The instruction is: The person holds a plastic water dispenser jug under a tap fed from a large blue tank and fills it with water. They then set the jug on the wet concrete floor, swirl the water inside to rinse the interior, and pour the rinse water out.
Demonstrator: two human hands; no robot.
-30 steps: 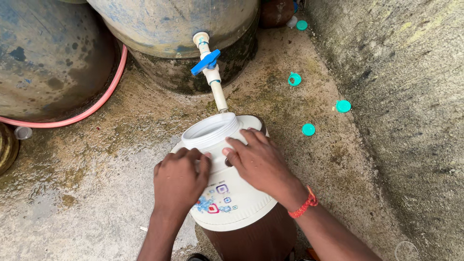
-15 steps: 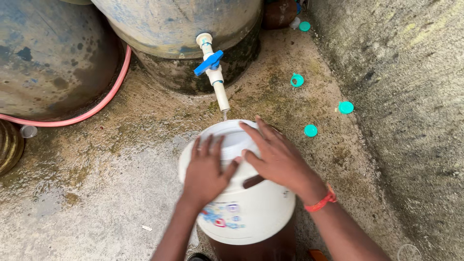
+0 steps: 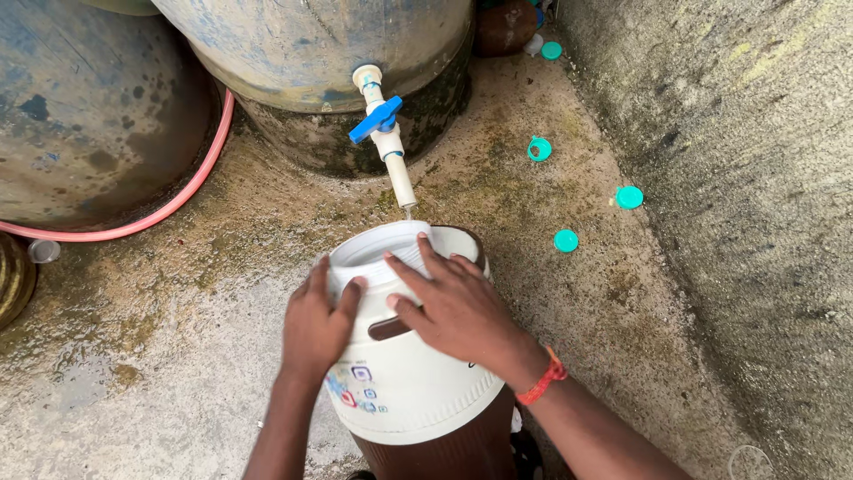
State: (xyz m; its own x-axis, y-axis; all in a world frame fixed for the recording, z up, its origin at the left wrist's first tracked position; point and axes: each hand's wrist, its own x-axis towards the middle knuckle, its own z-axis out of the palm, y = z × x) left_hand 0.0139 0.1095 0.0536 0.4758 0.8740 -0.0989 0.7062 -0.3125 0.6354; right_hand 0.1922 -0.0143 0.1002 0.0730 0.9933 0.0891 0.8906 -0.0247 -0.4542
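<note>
A white and brown water cooler jug (image 3: 418, 400) stands on the concrete floor right under a white tap with a blue handle (image 3: 382, 124). My left hand (image 3: 315, 324) grips the left side of the jug's wide white lid (image 3: 378, 258). My right hand (image 3: 458, 307), with a red wristband, lies flat across the right side of that lid, fingers spread. The tap's spout ends just above the lid's far edge. No water stream is visible from the tap.
A large blue-grey drum (image 3: 311, 44) carries the tap; a second drum (image 3: 80, 98) stands at left with a pink hose (image 3: 178, 196) around it. Teal bottle caps (image 3: 565, 240) lie scattered at right beside a rough concrete wall (image 3: 755, 222).
The view has shifted so the jug sits lower and closer under the tap. Both hands have slid further onto the lid, the right hand reaching across its top.
</note>
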